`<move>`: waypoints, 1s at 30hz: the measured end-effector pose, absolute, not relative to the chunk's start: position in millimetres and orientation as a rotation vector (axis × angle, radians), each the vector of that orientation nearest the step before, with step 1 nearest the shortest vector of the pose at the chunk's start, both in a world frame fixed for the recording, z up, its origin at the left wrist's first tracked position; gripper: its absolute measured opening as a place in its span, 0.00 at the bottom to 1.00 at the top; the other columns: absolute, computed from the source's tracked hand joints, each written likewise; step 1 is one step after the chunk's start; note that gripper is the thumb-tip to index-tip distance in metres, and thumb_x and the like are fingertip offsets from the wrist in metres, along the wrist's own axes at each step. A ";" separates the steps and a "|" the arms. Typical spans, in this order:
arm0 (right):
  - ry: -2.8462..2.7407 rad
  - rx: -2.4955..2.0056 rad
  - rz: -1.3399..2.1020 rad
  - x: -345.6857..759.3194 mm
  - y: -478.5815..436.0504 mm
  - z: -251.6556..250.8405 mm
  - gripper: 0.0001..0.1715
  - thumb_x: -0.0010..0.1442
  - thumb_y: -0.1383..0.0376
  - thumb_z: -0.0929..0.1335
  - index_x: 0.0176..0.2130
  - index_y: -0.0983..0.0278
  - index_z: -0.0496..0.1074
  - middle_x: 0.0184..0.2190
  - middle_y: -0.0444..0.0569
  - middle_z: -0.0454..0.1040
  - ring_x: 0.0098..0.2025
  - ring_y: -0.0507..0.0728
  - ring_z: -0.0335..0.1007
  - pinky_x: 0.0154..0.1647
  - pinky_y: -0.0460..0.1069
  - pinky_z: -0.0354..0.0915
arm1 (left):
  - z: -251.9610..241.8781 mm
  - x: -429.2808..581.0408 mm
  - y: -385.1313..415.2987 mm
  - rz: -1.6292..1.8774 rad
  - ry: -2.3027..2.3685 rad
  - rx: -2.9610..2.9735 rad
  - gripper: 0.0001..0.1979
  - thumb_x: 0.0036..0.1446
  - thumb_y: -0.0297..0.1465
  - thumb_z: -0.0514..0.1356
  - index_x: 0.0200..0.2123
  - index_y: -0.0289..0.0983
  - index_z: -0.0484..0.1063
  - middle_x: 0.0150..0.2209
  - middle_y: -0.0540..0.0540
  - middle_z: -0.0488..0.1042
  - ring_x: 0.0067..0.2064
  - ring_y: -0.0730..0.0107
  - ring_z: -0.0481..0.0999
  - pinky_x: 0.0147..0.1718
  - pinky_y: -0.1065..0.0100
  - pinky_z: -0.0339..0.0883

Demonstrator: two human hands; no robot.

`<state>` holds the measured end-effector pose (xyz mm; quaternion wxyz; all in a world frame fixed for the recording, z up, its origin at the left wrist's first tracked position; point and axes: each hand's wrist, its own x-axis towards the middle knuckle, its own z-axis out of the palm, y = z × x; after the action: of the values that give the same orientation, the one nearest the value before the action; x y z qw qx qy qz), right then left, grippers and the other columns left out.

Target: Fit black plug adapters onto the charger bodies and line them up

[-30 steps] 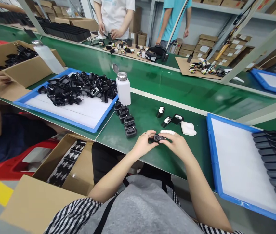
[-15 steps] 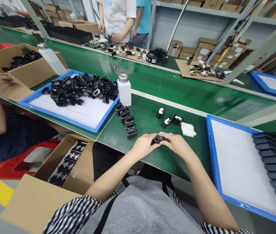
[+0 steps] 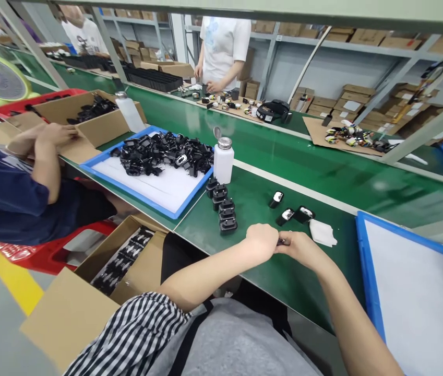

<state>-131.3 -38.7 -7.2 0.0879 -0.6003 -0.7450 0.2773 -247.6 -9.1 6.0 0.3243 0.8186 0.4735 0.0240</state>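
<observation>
Left hand (image 3: 262, 241) and right hand (image 3: 302, 249) closed together on small black adapter (image 3: 281, 242), above green table (image 3: 268, 271).

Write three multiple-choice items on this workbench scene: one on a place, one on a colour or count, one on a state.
1. Where does the white bottle stand?
A. inside a cardboard box
B. on the green table beside the blue tray's corner
C. on the white cloth

2. What colour is the rim of the tray that holds the heap of black plugs?
A. red
B. yellow
C. blue

3. How is the bottle's cap?
A. flipped open
B. shut flat
C. lying on the table

Answers:
1 B, it stands on the table next to the tray's right corner.
2 C, the rim is blue all round.
3 A, the round lid stands tilted up above the neck.
</observation>
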 end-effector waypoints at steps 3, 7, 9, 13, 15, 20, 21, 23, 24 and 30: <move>-2.204 -1.851 0.748 -134.4 -46.9 -13.9 0.15 0.41 0.68 0.67 0.34 0.64 0.67 0.26 0.46 0.72 0.29 0.58 0.68 0.28 0.49 0.62 | -0.9 -262.8 -15.6 0.000 1.211 2.215 0.05 0.40 0.26 0.59 0.25 0.31 0.71 0.27 0.38 0.71 0.32 0.54 0.71 0.28 0.62 0.63; -2.100 -1.794 0.800 -136.3 -60.8 -20.9 0.22 0.43 0.68 0.66 0.41 0.63 0.62 0.29 0.45 0.72 0.31 0.57 0.69 0.31 0.49 0.63 | -15.1 -283.0 -24.1 0.169 1.116 2.415 0.14 0.46 0.30 0.53 0.39 0.35 0.66 0.35 0.42 0.70 0.36 0.60 0.70 0.32 0.65 0.64; -2.087 -1.785 0.768 -136.8 -64.8 -22.5 0.19 0.46 0.67 0.65 0.41 0.62 0.62 0.28 0.44 0.72 0.31 0.56 0.69 0.31 0.49 0.63 | -21.7 -287.4 -24.0 0.247 1.075 2.493 0.15 0.47 0.31 0.52 0.41 0.36 0.64 0.39 0.43 0.68 0.37 0.64 0.70 0.34 0.68 0.63; -2.054 -1.925 0.566 -138.7 -62.7 -23.3 0.16 0.47 0.66 0.64 0.39 0.63 0.62 0.29 0.47 0.72 0.32 0.58 0.69 0.30 0.49 0.63 | -26.1 -285.9 -16.3 0.231 1.029 2.552 0.16 0.48 0.32 0.52 0.41 0.35 0.63 0.37 0.44 0.69 0.37 0.64 0.70 0.34 0.68 0.63; -2.032 -1.948 0.596 -139.3 -59.0 -22.4 0.16 0.47 0.68 0.65 0.38 0.63 0.61 0.28 0.47 0.72 0.32 0.57 0.69 0.30 0.48 0.63 | -23.9 -283.5 -12.5 0.209 1.025 2.577 0.16 0.47 0.33 0.52 0.41 0.35 0.63 0.34 0.44 0.70 0.36 0.63 0.70 0.33 0.68 0.63; -2.080 -2.008 0.614 -138.6 -51.7 -17.2 0.13 0.45 0.70 0.66 0.34 0.62 0.60 0.24 0.45 0.71 0.28 0.57 0.68 0.27 0.47 0.61 | -13.8 -278.7 -11.2 0.113 1.057 2.640 0.10 0.47 0.31 0.52 0.34 0.34 0.66 0.31 0.44 0.71 0.33 0.62 0.71 0.30 0.68 0.63; -2.086 -2.007 0.638 -138.4 -50.7 -16.1 0.13 0.45 0.70 0.66 0.32 0.62 0.60 0.24 0.45 0.71 0.28 0.56 0.68 0.27 0.47 0.60 | -11.7 -277.9 -11.3 0.094 1.043 2.650 0.09 0.46 0.30 0.53 0.32 0.34 0.67 0.30 0.44 0.71 0.32 0.63 0.71 0.29 0.68 0.63; -2.092 -2.001 0.699 -138.2 -49.0 -14.2 0.13 0.44 0.70 0.67 0.30 0.62 0.58 0.23 0.44 0.70 0.28 0.56 0.68 0.25 0.46 0.59 | -7.6 -276.2 -10.2 0.060 1.008 2.666 0.07 0.46 0.29 0.53 0.30 0.34 0.67 0.29 0.44 0.71 0.32 0.63 0.71 0.28 0.68 0.63; -2.092 -2.006 0.717 -138.6 -48.1 -13.3 0.13 0.44 0.70 0.67 0.29 0.62 0.58 0.23 0.44 0.70 0.27 0.56 0.68 0.25 0.45 0.59 | -5.7 -275.4 -8.8 0.042 0.998 2.666 0.07 0.46 0.29 0.54 0.30 0.34 0.68 0.29 0.44 0.71 0.31 0.62 0.71 0.28 0.68 0.63; -2.077 -2.172 0.613 -147.2 -45.4 -9.5 0.13 0.42 0.70 0.68 0.27 0.63 0.58 0.23 0.46 0.69 0.27 0.57 0.67 0.22 0.45 0.56 | 7.5 -269.3 4.9 -0.148 0.955 2.583 0.07 0.41 0.28 0.59 0.27 0.32 0.70 0.26 0.42 0.72 0.30 0.62 0.72 0.25 0.70 0.62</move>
<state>-147.2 -45.4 -9.5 0.0372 -0.7076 -0.6767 0.1998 -269.3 4.9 7.5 0.1906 0.9195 0.3397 -0.0528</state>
